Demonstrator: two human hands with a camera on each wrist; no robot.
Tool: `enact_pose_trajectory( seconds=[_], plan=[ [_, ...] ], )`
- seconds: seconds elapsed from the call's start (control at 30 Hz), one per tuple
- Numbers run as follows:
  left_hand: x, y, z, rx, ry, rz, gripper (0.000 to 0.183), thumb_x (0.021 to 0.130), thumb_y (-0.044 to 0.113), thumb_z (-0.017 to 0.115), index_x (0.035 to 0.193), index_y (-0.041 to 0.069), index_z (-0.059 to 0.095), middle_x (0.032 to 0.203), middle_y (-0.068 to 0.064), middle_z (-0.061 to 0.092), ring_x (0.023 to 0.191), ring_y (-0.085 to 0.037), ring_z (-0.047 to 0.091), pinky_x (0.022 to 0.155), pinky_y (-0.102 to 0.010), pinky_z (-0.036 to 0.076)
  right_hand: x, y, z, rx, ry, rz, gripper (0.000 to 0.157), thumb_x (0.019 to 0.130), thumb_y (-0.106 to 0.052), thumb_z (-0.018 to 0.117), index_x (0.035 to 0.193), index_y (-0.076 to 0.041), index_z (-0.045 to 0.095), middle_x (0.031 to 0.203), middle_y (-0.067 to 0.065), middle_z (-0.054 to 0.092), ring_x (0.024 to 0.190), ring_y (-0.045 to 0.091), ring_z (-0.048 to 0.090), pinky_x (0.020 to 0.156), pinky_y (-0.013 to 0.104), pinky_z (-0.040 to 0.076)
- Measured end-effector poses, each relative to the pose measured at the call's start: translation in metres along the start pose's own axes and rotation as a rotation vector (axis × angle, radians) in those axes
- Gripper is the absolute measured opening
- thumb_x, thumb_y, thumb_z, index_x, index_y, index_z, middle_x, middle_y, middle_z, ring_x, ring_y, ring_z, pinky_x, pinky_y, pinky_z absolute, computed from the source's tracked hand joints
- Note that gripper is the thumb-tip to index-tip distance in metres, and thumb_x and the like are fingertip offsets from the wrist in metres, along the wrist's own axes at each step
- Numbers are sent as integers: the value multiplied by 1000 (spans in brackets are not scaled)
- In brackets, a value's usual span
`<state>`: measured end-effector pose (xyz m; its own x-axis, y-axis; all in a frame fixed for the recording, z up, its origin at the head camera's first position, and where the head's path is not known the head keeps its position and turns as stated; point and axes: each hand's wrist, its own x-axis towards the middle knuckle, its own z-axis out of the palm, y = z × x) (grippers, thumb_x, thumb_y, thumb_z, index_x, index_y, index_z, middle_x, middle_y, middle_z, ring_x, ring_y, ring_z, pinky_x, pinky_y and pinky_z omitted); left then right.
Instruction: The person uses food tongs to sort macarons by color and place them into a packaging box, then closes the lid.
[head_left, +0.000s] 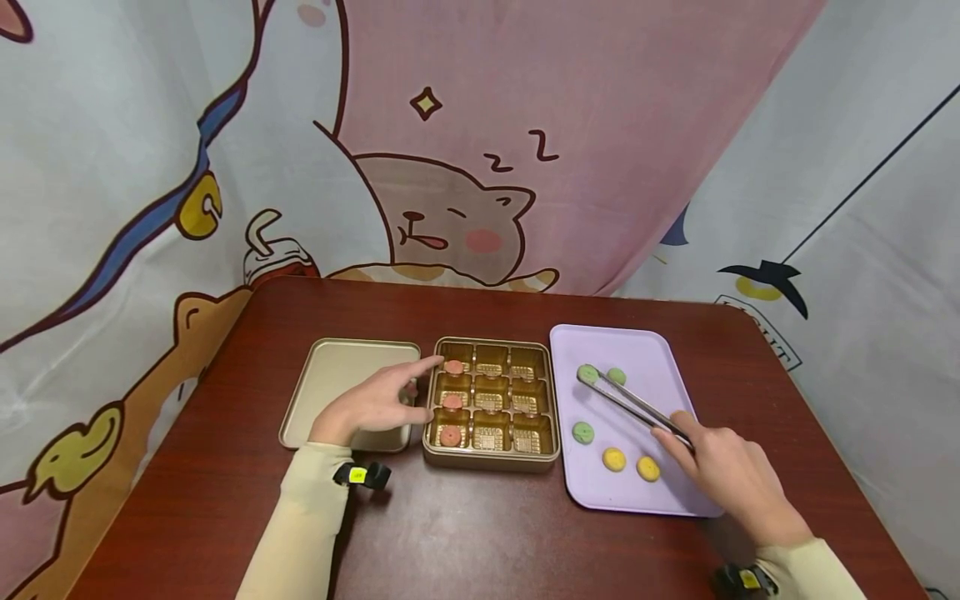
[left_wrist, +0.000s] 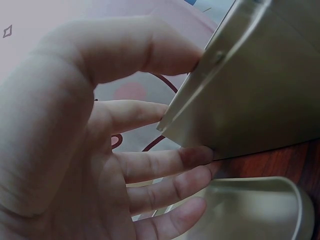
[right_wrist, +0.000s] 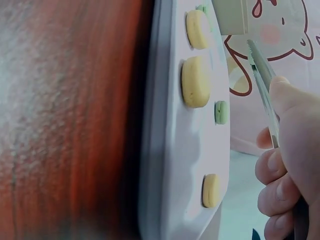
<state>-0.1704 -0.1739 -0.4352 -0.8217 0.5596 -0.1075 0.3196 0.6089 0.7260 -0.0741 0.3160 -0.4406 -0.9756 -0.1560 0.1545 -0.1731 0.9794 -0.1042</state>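
Note:
A gold box (head_left: 491, 459) with several compartments sits mid-table; its left column holds three pink macarons (head_left: 450, 436). My left hand (head_left: 378, 402) touches the box's left side with thumb and index finger spread apart, and its other fingertips lie against the wall in the left wrist view. My right hand (head_left: 731, 467) grips metal tongs (head_left: 637, 407) over a lilac tray (head_left: 630, 494). At the tong tips is a green macaron (head_left: 587, 374); whether they squeeze it, I cannot tell. Two more green macarons (head_left: 582, 432) and yellow macarons (head_left: 614, 459) lie on the tray, with three yellow ones showing in the right wrist view.
A flat gold lid (head_left: 352, 367) lies left of the box, partly under my left hand. The lilac tray stands close to the box's right side. Behind the dark red table (head_left: 487, 533) hangs a printed cloth (head_left: 637, 125).

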Motion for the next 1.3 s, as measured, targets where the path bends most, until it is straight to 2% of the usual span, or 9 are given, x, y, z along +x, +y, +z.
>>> enact_pose_trajectory(
  seconds=[0.3,0.63,0.8,0.97,1.17,1.3],
  plan=[
    [1,-2,0,-11,3,-4,91,88,22,75,167,19,30,161,-11,46,123,-29,61,103,-53,49,6,-7,-7,5,23,-26,28,99,-41,72,91,-18,57,54,-5,36,49,13,36,42,32,28],
    [1,-1,0,-4,-1,-13,91,89,22,76,167,21,31,161,-11,46,124,-28,62,103,-53,50,8,-27,-9,18,57,-89,30,100,-45,70,87,-21,55,59,-7,38,50,12,38,43,32,29],
    [1,-1,0,16,2,-9,90,89,23,77,167,20,31,160,-13,48,124,-29,63,105,-54,49,8,-38,-7,20,101,-148,34,98,-44,72,82,-24,51,58,-10,35,48,9,34,42,30,28],
    [2,-1,0,0,2,-10,91,88,21,75,167,20,31,161,-12,46,124,-29,62,103,-53,50,7,-49,-5,2,134,-232,35,95,-43,76,80,-26,49,54,-18,30,48,6,30,41,28,23],
    [2,-1,0,-17,-1,-18,91,88,21,75,167,20,30,162,-9,46,123,-28,60,102,-51,50,5,-63,-5,4,128,-294,34,93,-45,77,81,-29,49,55,-22,29,48,0,29,41,25,21],
    [1,-1,0,-26,2,-4,91,88,20,75,167,18,31,160,-11,47,124,-31,59,103,-53,49,3,-71,-4,26,148,-345,36,93,-45,77,81,-29,48,57,-22,28,50,-1,29,42,24,22]
  ],
)
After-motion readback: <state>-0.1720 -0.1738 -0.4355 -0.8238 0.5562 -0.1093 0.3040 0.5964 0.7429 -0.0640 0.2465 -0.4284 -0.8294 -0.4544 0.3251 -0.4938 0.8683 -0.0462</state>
